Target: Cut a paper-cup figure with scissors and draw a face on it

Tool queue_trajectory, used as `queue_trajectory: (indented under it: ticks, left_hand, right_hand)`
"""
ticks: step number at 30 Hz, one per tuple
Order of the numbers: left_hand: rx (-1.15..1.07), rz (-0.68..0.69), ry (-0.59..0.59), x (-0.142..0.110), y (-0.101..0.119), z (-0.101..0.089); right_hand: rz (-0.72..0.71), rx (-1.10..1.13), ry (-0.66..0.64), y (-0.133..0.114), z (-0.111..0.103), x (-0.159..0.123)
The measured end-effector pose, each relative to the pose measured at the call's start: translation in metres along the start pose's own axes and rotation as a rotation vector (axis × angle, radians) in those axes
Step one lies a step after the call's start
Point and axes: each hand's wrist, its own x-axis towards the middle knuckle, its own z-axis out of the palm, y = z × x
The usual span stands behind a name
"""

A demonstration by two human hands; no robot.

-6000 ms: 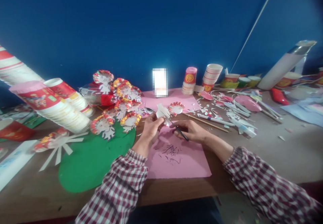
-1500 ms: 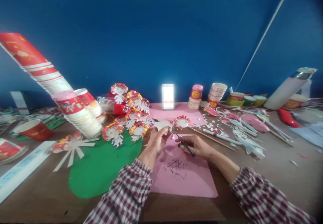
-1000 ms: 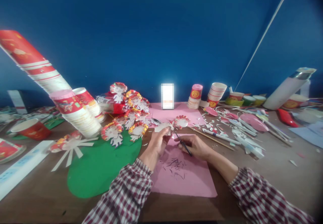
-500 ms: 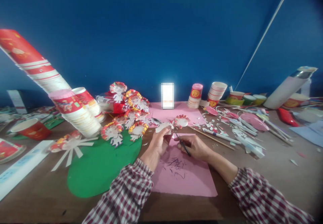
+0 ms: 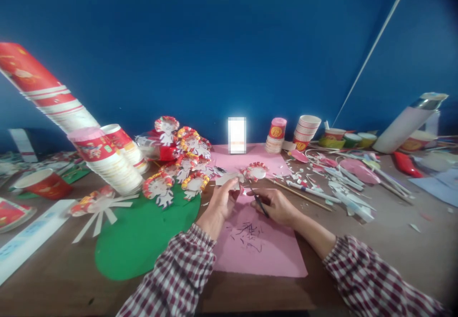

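My left hand [image 5: 222,201] is closed on a piece of white cut paper [image 5: 227,179], pinched between thumb and fingers. My right hand [image 5: 277,206] grips a slim black pen [image 5: 262,206], its upper end pointing toward the paper. The exact tip is too blurred to make out. Just beyond the hands lies a round white paper cutout with a red curled fringe [image 5: 255,170]; I cannot tell whether it joins the held paper. Beneath both hands is a pink sheet [image 5: 275,255] with black scribbled strokes.
Several fringed paper figures [image 5: 159,188] lie left of my hands, by a green oval sheet [image 5: 143,245]. Stacked paper cups [image 5: 110,164] lean at the left; more cups [image 5: 307,131] stand at the back. A wooden stick [image 5: 300,194] and paper scraps [image 5: 354,202] lie right.
The white paper in my left hand has shifted slightly left and tilted. My right hand and the pen stay almost in place.
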Motion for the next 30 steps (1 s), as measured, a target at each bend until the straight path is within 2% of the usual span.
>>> queue_trajectory:
  ticks: [6, 10, 13, 16, 21, 30]
  left_hand:
    - [0.015, 0.024, 0.059, 0.004, 0.004, 0.0]
    - [0.105, 0.058, 0.054, 0.005, 0.005, -0.002]
    - [0.282, 0.043, -0.014, 0.003, 0.006, -0.004]
    - [0.456, 0.045, -0.138, 0.002, 0.007, -0.005]
    - [0.539, 0.011, -0.3, 0.001, 0.003, -0.005]
    - [0.611, -0.064, -0.358, -0.005, 0.004, -0.003]
  right_hand:
    - [-0.017, -0.062, 0.089, 0.002, -0.002, 0.0]
    - [-0.015, -0.009, 0.095, 0.0, -0.002, -0.001]
    - [-0.003, 0.106, 0.126, -0.002, -0.002, 0.001]
    - [0.007, 0.22, 0.215, -0.001, -0.005, 0.005]
    - [0.027, 0.456, 0.33, 0.001, -0.011, 0.012]
    - [0.071, 0.591, 0.308, 0.002, -0.009, 0.01]
